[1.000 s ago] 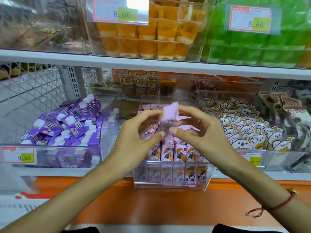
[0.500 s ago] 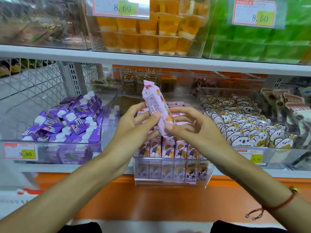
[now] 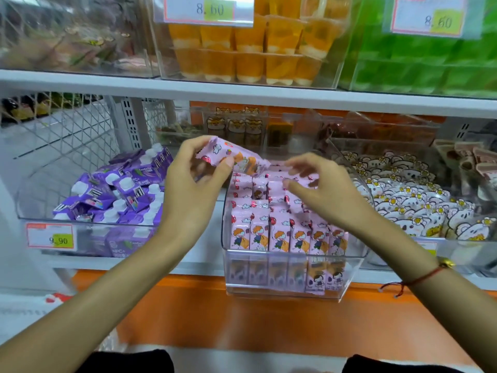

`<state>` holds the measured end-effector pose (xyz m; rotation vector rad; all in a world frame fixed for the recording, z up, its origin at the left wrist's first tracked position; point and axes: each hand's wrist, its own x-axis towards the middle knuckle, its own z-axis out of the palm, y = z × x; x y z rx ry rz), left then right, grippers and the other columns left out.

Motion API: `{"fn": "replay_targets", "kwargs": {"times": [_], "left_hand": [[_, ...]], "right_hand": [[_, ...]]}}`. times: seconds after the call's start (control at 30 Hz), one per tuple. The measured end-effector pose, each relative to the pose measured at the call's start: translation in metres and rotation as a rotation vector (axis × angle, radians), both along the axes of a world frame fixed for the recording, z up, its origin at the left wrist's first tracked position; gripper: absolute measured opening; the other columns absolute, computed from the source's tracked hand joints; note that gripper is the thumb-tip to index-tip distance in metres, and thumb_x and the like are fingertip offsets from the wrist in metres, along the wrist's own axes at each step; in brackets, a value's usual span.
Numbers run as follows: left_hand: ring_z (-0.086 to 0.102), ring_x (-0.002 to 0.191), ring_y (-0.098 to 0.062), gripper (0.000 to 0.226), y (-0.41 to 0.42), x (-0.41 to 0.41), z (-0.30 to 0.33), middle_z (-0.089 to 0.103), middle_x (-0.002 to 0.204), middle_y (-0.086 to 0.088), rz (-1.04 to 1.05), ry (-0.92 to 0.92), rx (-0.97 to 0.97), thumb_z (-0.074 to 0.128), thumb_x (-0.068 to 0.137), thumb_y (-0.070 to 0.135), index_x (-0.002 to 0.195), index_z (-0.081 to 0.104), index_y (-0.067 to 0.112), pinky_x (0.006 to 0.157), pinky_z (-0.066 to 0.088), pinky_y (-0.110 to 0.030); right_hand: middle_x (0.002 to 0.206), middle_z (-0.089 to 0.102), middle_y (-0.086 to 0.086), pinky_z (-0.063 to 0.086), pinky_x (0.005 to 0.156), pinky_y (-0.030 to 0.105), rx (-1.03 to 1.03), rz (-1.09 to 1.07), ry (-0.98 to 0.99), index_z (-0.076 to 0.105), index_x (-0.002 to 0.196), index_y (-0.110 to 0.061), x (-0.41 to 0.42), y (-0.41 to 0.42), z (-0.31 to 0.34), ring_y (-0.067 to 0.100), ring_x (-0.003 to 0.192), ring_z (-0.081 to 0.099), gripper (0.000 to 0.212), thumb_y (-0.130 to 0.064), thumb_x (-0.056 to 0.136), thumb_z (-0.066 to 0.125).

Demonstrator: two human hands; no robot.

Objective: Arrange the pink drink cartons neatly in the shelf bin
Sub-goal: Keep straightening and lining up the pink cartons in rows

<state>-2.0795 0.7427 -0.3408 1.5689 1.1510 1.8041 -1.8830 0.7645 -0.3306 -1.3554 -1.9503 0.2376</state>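
A clear plastic shelf bin (image 3: 290,292) juts out from the lower shelf, holding several pink drink cartons (image 3: 279,232) standing upright in rows. My left hand (image 3: 193,184) grips one pink carton (image 3: 236,157), held sideways above the bin's back left corner. My right hand (image 3: 320,189) hovers over the back rows of cartons with fingers loosely spread, its fingertips at the carton tops; it holds nothing.
A bin of purple cartons (image 3: 115,195) sits to the left with a 9.90 price tag (image 3: 51,239). A bin of white animal-print packs (image 3: 419,205) sits to the right. The upper shelf edge (image 3: 242,92) runs close above, carrying orange jelly cups (image 3: 250,57).
My right hand has let go of the carton and dropped toward the bin's back rows. My left hand now holds the carton alone, turned from upright to sideways.
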Motion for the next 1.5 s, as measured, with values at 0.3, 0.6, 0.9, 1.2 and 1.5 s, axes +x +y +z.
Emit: {"fn": "replay_targets", "kwargs": {"times": [0.3, 0.6, 0.9, 1.2, 1.5], "left_hand": [[0.066, 0.089, -0.003, 0.031, 0.044, -0.005, -0.003, 0.068, 0.102, 0.008, -0.033, 0.421, -0.051, 0.070, 0.086, 0.021, 0.115, 0.060, 0.024, 0.083, 0.053, -0.022], [0.064, 0.090, -0.017, 0.040, 0.074, -0.007, 0.019, 0.065, 0.091, 0.007, -0.134, 0.963, -0.151, 0.070, 0.084, 0.037, 0.121, 0.061, 0.027, 0.074, 0.046, -0.031], [0.061, 0.099, -0.016, 0.039, 0.099, 0.028, 0.014, 0.068, 0.109, 0.005, -0.024, 1.453, -0.040, 0.075, 0.078, 0.042, 0.112, 0.065, 0.024, 0.070, 0.036, -0.026], [0.049, 0.114, -0.019, 0.027, 0.093, 0.018, 0.020, 0.064, 0.116, 0.005, -0.055, 1.526, 0.039, 0.057, 0.093, 0.040, 0.117, 0.065, 0.029, 0.088, 0.034, -0.034], [0.049, 0.107, -0.018, 0.026, 0.072, 0.023, 0.007, 0.064, 0.104, 0.005, -0.095, 1.641, 0.059, 0.053, 0.092, 0.042, 0.107, 0.068, 0.028, 0.080, 0.031, -0.030]], "right_hand": [[0.141, 0.036, 0.003, 0.026, 0.105, 0.037, -0.103, 0.021, -0.583, 0.044, 0.140, -0.025, -0.019, 0.008, -0.038, 0.023, 0.134, 0.022, 0.050, -0.050, 0.097, 0.037], [0.130, 0.044, -0.004, 0.033, 0.099, 0.031, -0.074, 0.089, -0.344, 0.058, 0.121, -0.025, -0.011, 0.002, -0.039, 0.015, 0.122, 0.034, 0.037, -0.047, 0.092, 0.051], [0.139, 0.041, -0.006, 0.032, 0.102, 0.031, -0.090, 0.094, -0.362, 0.053, 0.131, -0.028, -0.008, 0.001, -0.042, 0.012, 0.127, 0.033, 0.044, -0.050, 0.094, 0.047], [0.153, 0.030, -0.005, 0.026, 0.111, 0.035, -0.106, 0.135, -0.503, 0.036, 0.144, -0.032, 0.002, -0.003, -0.036, 0.014, 0.139, 0.024, 0.053, -0.054, 0.096, 0.035], [0.157, 0.022, -0.006, 0.022, 0.114, 0.032, -0.167, 0.051, -0.487, 0.032, 0.147, -0.028, 0.009, -0.014, -0.040, 0.012, 0.142, 0.019, 0.055, -0.051, 0.098, 0.034]]}}
